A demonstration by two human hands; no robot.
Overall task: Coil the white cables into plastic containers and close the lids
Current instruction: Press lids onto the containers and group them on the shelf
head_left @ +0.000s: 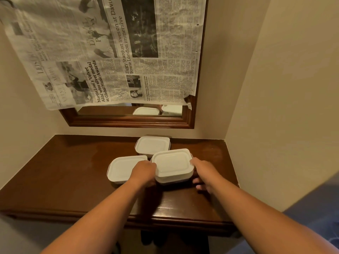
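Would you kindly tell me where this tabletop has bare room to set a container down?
The table is bare between the left wall and the left container, and along its front edge. It is crowded centre back, around the held container.

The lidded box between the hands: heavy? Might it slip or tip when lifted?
Probably light: the container is plastic, though its contents are hidden under the white lid. Its smooth sides could be slippery, which may be why the left hand and right hand both grip it. Low and flat, it seems unlikely to tip.
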